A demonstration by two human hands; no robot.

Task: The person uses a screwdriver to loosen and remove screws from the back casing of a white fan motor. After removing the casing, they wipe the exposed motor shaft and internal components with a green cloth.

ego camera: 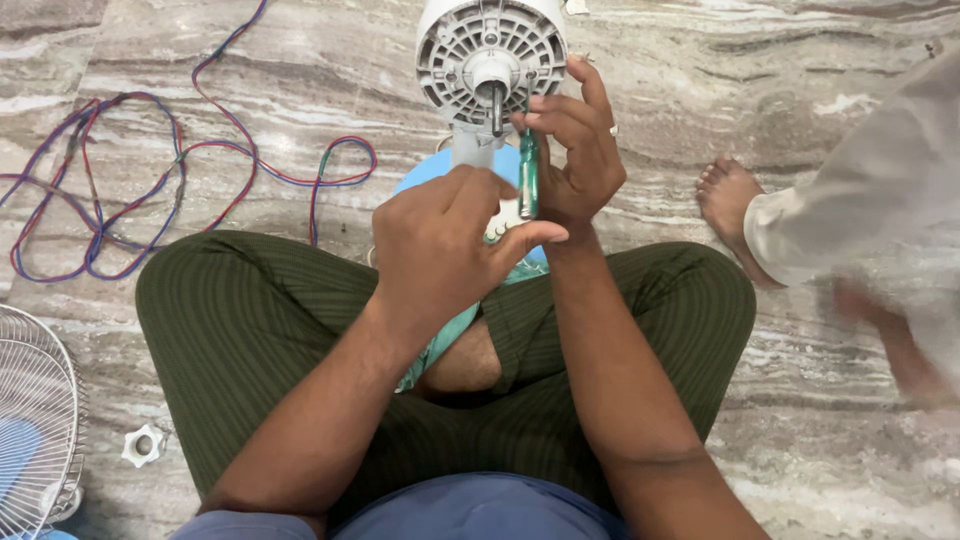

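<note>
Gripping a green-handled screwdriver (528,175) near the top centre of the frame, the right hand (575,150) closes its fingers (560,105) on it beside the fan motor housing (490,55). The left hand (445,245) hovers below, fingers curled, seemingly empty. A slipping tip could jab the left hand or skid off the shaft (497,108).

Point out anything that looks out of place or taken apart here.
The fan motor housing stands bare, its shaft exposed with no blade on it. The wire grille lies apart at the lower left beside a white plastic nut, and loose coloured wires sprawl across the floor.
</note>
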